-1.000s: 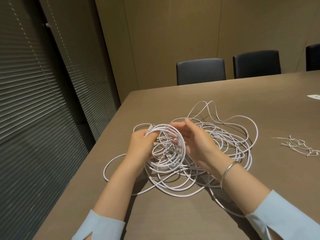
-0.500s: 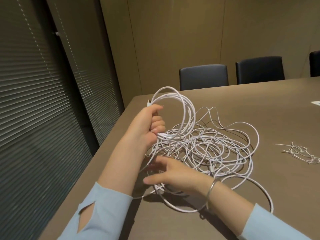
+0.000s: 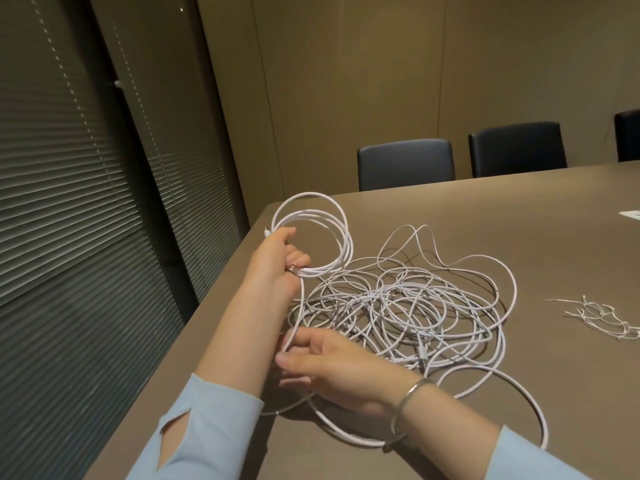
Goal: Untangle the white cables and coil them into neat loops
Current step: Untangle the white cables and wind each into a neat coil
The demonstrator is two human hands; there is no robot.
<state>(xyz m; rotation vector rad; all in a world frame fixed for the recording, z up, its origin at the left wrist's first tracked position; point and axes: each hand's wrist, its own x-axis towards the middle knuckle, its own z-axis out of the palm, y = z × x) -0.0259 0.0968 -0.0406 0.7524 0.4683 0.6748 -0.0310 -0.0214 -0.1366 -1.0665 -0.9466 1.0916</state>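
Filling the lower right of the view, the table (image 3: 450, 216) is a wide brown slab with its left edge running beside the blinds (image 3: 69, 220). Chairs (image 3: 405, 164) stand at its far side, toward 12 and 1 o'clock. On the tabletop, the tangle (image 3: 408, 306) of white cable sprawls in overlapping loops, with one wide loop sweeping out toward 5 o'clock and curling back under the right wrist. At 10 o'clock from the tangle, the coil (image 3: 318, 233) stands upright off the table, several rounds gathered together, and a single strand drops from it down to the near edge of the heap. The left hand (image 3: 280, 261) grips the coil at its lower left, fingers curled round the bundled strands, a plug tip poking out above the thumb. The right hand (image 3: 325, 365) lies low at 7 o'clock of the tangle, thumb and fingers closing on that dropped strand; its forearm covers part of the near loops. A bracelet (image 3: 408, 400) circles the right wrist. At 3 o'clock, well apart from the tangle, lie thin ties (image 3: 599, 317), and a small white card (image 3: 630, 214) sits at the far right edge.
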